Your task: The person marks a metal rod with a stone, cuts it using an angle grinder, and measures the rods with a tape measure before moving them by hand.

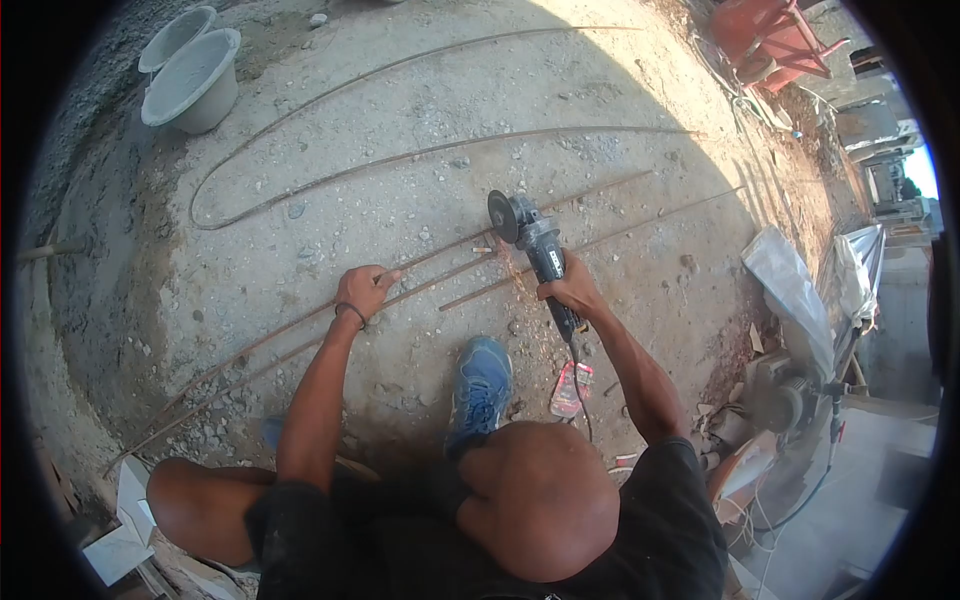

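Note:
My right hand is wrapped round the body of an angle grinder, its cord trailing down past my foot. The grinder's dark disc stands over a thin steel rod, and faint orange sparks fall below it; the exact contact point is hidden. Further left on that same rod, my left hand has its fingers closed, wearing a dark band at the wrist. A second rod lies just below, ending near the grinder. Another rod lies to the right, partly behind the grinder.
A long bent rod curves across the ground ahead. Two buckets stand at upper left, a red wheelbarrow at upper right. My blue shoe is near the cord and a red-and-white packet. Right are plastic sheeting and a motor.

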Tool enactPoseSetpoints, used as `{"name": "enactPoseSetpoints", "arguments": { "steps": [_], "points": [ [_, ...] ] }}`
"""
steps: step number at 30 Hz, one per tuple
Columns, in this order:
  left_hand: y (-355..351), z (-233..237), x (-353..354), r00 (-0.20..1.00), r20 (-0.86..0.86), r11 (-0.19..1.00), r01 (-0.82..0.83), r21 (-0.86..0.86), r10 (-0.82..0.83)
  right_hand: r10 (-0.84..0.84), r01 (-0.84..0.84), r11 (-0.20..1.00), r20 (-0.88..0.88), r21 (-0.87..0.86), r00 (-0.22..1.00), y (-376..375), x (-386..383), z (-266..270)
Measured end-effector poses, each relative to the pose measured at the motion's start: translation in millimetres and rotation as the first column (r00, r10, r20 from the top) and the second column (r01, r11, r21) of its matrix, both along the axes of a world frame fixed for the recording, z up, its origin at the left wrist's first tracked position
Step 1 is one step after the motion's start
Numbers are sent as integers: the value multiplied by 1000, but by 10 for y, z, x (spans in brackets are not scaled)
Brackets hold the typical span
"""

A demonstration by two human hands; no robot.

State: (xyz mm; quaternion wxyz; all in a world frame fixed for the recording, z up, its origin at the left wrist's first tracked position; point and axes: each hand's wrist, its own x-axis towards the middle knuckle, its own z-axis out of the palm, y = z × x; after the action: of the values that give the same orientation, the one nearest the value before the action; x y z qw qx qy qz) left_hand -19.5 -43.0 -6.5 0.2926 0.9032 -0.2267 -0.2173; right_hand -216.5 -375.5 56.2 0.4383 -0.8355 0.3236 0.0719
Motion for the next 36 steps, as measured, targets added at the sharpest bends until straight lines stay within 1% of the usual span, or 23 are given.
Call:
{"name": "enactPoseSetpoints", "arguments": {
  "steps": [4,8,14,16,18,20,26,28,31,34,36],
  "points": [
    [4,2,-10,1000,-9,1000,-11,-15,11,-7,8,1000,-9,28,1000,1,-4,-4],
    [8,-33,-2,1000,3,1000,-6,-17,6,-9,9,1000,-4,-1,1000,2,-12,-10],
    [0,-9,9,1000,-5,1000,10,28,-10,-5,6,1000,8,-7,1000,-23,-24,-103],
    [4,-26,10,1000,-7,1000,-1,31,1,-4,4,1000,22,-6,1000,3,-3,-50],
    [8,-47,12,1000,1,1000,3,24,-3,-9,9,1000,-28,4,1000,18,5,25],
    [10,-68,14,1000,9,1000,7,18,-7,0,0,1000,-17,0,1000,24,-2,38],
    [-5,-8,16,1000,0,999,10,37,-10,-5,5,1000,-9,2,1000,8,-22,-21],
    [-5,6,5,1000,2,1000,2,4,-2,-2,2,1000,-12,-1,1000,11,-24,-8],
    [-7,20,-3,1000,8,1000,-1,0,1,1,-1,1000,-9,17,1000,16,-32,20],
    [-7,14,-1,1000,13,1000,-2,2,2,7,-7,1000,-25,-14,1000,24,-39,24],
    [-8,9,2,1000,17,1000,1,2,-1,-7,7,1000,-23,23,1000,32,-41,39]
  ]
}}
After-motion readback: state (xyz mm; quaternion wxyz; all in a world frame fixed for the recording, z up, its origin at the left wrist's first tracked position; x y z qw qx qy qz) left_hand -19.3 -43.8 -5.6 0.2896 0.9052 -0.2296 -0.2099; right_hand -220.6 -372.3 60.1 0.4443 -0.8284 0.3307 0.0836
